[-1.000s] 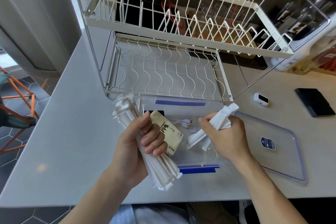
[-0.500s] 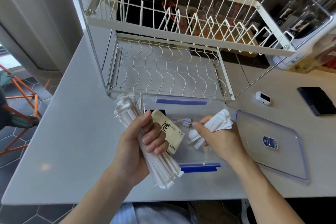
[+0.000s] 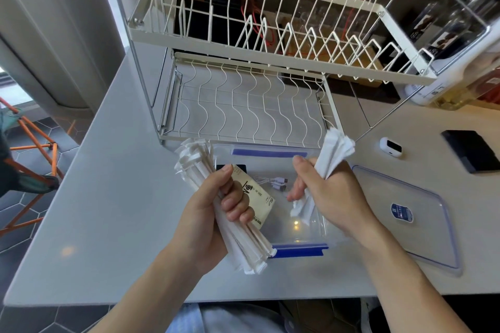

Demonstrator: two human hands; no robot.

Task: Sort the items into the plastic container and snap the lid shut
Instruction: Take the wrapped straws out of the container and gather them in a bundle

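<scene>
A clear rectangular plastic container with blue latch strips [image 3: 297,249] sits at centre frame, open, a white coiled cable [image 3: 273,181] lying inside. Its clear flat lid with a blue label [image 3: 422,235] lies to the right. Above the container are two bundles of white paper-wrapped sticks — a thick one [image 3: 243,246] with a beige printed packet [image 3: 259,199], tilted, and a smaller one [image 3: 335,154].

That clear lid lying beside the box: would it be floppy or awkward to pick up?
The clear lid looks like a thin, rigid plastic sheet with a raised rim, so probably stiff and light. It lies flat on the counter, so lifting an edge may take a fingernail. The smooth surface could be slippery.
</scene>
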